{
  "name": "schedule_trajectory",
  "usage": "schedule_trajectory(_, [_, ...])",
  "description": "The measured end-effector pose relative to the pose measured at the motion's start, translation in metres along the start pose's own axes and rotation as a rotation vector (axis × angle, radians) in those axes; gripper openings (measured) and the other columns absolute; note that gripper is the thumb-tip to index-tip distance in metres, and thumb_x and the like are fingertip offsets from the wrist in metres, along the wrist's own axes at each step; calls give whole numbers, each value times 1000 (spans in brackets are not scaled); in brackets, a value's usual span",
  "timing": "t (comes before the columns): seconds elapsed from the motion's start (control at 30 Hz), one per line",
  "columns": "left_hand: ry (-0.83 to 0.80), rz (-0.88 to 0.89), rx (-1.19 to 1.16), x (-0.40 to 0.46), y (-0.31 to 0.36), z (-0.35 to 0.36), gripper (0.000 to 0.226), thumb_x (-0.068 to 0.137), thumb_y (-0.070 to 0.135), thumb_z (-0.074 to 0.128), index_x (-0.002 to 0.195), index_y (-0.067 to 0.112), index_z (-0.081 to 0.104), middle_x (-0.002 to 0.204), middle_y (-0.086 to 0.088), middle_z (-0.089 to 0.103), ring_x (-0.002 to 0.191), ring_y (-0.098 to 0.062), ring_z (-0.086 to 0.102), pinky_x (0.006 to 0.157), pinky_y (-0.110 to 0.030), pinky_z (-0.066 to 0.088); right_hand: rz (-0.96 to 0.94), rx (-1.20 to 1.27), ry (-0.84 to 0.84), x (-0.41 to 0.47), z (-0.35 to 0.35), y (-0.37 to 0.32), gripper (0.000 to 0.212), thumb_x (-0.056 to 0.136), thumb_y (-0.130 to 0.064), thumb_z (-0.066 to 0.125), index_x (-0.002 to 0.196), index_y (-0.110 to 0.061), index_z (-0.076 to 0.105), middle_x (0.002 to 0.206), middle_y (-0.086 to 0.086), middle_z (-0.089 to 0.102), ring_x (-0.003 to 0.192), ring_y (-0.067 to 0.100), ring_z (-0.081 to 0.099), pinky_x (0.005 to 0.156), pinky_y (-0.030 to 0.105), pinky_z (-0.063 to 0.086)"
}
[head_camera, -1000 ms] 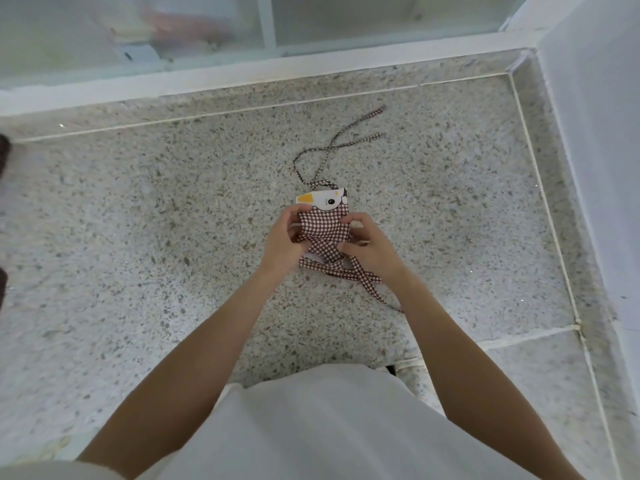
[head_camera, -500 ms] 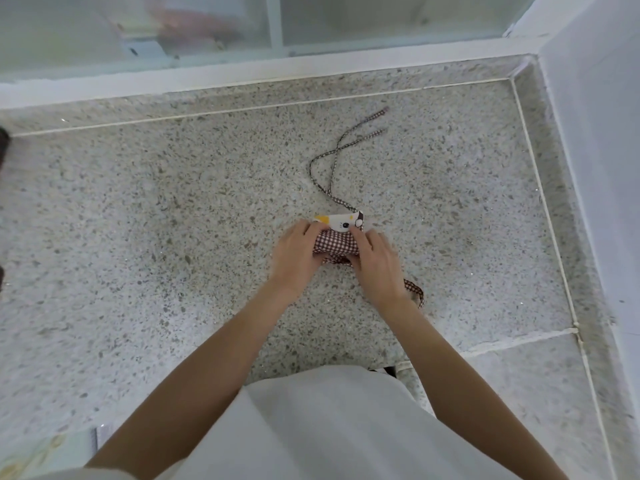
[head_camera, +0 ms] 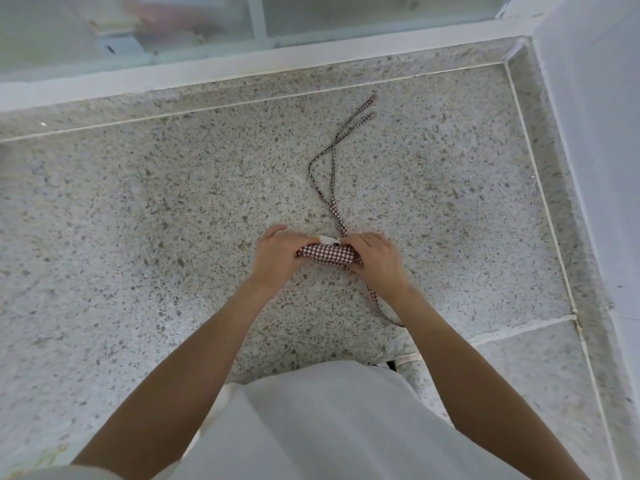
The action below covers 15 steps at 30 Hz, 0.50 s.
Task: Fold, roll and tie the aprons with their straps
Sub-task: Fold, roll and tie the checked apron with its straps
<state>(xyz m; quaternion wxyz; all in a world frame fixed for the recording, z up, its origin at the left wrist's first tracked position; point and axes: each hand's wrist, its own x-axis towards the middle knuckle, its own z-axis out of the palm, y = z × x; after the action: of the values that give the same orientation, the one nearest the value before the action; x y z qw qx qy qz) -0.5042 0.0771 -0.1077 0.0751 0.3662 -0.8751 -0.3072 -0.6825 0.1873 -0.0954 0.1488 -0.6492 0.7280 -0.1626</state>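
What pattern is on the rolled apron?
Brown-and-white gingham check on the rolled apron, clearest in the head view.

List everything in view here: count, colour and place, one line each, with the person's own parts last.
apron: one, brown-and-white check with a white patch, rolled on the floor between the hands
long straps: two, checked, trailing away from the roll and crossing
short strap: one, checked, running back under the right wrist
floor: one, speckled grey terrazzo with pale joint lines
wall: one, white, right side
window frame: one, white, far edge
left hand: one, gripping the roll's left end
right hand: one, gripping the right end
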Motion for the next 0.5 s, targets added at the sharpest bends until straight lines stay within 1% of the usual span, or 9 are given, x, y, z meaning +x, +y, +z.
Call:
schedule_trajectory(0.07, [-30,-141,-225,3,4,-9,34,73,14,77,106,20,71,98,-1,73,85,-13,66,91,-36,50,105,103,27,7,-11,-6,32,71,-12,78,101,-10,67,85,5,71,73,25,67,68,29,50])
schedule_trajectory(0.13, [-11,-320,-522,7,15,-28,29,80,19,71,109,16,68,100,-2,71,83,-6,65,82,-28,54,254,277,57,13,-26,-12,25,81,-21,72,103,-10,66,86,-1,70,70,14,64,64,18,45])
schedule_trajectory(0.2, [68,-404,-841,11,27,-48,24,93,27,53,113,19,62,104,-1,69,89,-5,66,81,-19,52,395,483,81,19,-47,-18,21,85,-27,68,100,-12,64,83,-7,66,67,2,58,61,10,42])
schedule_trajectory(0.27, [84,-406,-1135,14,35,-65,30,101,28,33,117,21,57,108,-1,69,100,-13,65,87,-22,50,527,772,81,23,-69,-24,17,87,-27,64,95,-11,63,83,-4,67,72,8,62,69,21,52])
schedule_trajectory(0.3, [42,-388,-1217,15,40,-72,29,101,23,32,119,22,55,110,0,68,105,-15,63,92,-24,49,572,937,87,23,-81,-28,15,89,-24,62,94,-10,64,85,-1,68,76,13,64,76,30,52])
schedule_trajectory(0.33, [-31,-361,-1232,16,46,-75,28,99,16,36,120,23,53,114,1,67,109,-15,61,96,-26,46,595,1083,100,23,-91,-31,12,90,-21,60,93,-11,65,86,-1,69,78,15,64,80,34,52])
schedule_trajectory(0.4, [-213,-278,-1113,13,62,-78,34,94,5,45,121,25,51,117,5,64,110,-7,59,96,-20,44,592,1270,135,19,-108,-37,12,93,-16,54,91,-10,64,81,-3,69,73,12,63,77,31,53])
schedule_trajectory(0.43, [-281,-238,-1037,10,70,-78,34,94,4,48,119,26,53,113,9,65,105,-1,60,90,-14,45,577,1310,153,15,-115,-40,14,94,-14,51,90,-10,63,77,-4,69,68,10,62,71,27,53])
schedule_trajectory(0.5, [-301,-215,-958,7,82,-75,27,92,8,53,111,26,58,101,9,67,91,5,62,79,-9,45,579,1344,176,9,-123,-42,18,96,-12,47,88,-9,62,71,-5,70,62,8,62,64,22,53])
